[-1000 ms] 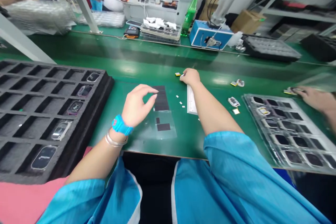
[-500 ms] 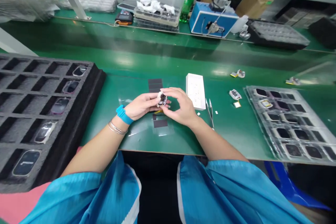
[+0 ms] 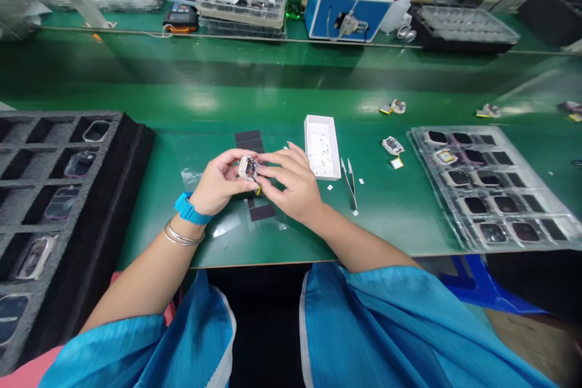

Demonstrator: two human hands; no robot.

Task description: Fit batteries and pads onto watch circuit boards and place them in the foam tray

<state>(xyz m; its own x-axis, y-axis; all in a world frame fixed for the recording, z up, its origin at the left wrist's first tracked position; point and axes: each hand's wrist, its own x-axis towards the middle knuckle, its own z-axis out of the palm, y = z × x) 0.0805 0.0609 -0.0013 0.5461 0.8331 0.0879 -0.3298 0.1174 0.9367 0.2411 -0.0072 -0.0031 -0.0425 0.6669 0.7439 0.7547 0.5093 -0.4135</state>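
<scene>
Both of my hands meet over the green mat near its middle. My left hand (image 3: 219, 180) grips a small white watch case (image 3: 248, 167) with its open inner side up. My right hand (image 3: 291, 185) pinches at the same case from the right, fingers closed on it. Under the hands lie black adhesive strips (image 3: 249, 140) on a clear film. A small white box (image 3: 321, 146) with tiny parts stands just right of my hands, and tweezers (image 3: 350, 176) lie beside it.
A black foam tray (image 3: 113, 194) holding several watch bodies fills the left side. A clear blister tray (image 3: 541, 218) with several cases lies at right. Loose parts (image 3: 391, 145) lie between. Across the conveyor belt stand a blue device (image 3: 343, 7), a green bottle and more trays.
My right hand came back from the far mat with a small part, and both hands closed on the watch case. The view shifted; a neighbour's hand at right is out of view now.
</scene>
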